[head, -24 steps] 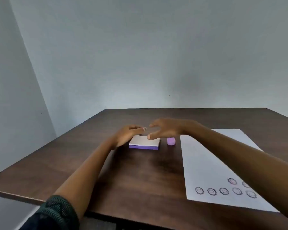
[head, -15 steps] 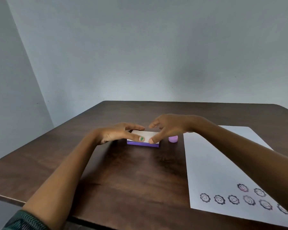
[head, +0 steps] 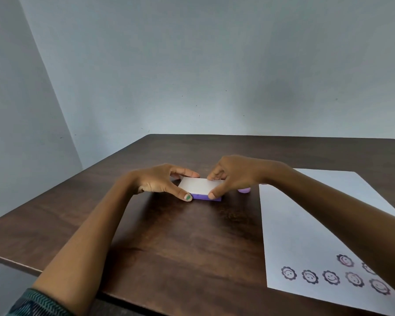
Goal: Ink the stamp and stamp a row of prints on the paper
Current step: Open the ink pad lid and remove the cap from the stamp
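Head view: both hands' fingers (head: 187, 197) pinch the closed ink pad (head: 200, 188); stamp (head: 244, 190) lies just right.

On the table (head: 180, 247): 1 ink pad (head: 200, 187), 1 stamp (head: 244, 190), 1 paper (head: 306, 224), 7 prints (head: 331, 277), 2 hands (head: 160, 181).

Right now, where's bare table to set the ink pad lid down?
Free: the wood nearer the person than the ink pad, between the left forearm and the paper; also the far strip behind both hands. Crowded: around the pad, with the stamp beside it.
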Available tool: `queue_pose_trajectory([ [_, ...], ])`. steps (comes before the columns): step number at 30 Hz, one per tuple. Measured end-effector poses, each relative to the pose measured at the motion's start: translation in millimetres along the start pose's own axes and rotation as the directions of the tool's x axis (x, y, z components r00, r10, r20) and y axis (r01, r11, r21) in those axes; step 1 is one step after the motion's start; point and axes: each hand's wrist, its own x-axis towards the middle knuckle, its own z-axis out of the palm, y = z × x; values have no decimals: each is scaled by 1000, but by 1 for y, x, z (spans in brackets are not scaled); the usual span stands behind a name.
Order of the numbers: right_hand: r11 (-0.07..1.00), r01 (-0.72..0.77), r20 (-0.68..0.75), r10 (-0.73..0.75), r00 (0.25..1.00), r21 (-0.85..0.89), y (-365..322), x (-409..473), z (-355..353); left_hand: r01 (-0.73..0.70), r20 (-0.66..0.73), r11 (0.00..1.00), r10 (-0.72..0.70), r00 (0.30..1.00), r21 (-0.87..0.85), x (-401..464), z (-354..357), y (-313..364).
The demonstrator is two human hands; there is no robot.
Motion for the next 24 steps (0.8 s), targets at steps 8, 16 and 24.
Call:
queue_pose_trajectory([
  [8,1000,11,-6,-11,1000,13,-4,-4,-2,2,12,1000,-2,1000,0,-3,-1,-4],
  [16,996,37,31,-40,999,87,-4,-7,-6,-24,15,1000,24,1000,-9,-6,-5,-5],
  [24,971,16,-116,12,993,237,4,-4,-5,-51,38,997,53,998,-62,-10,-3,-3],
])
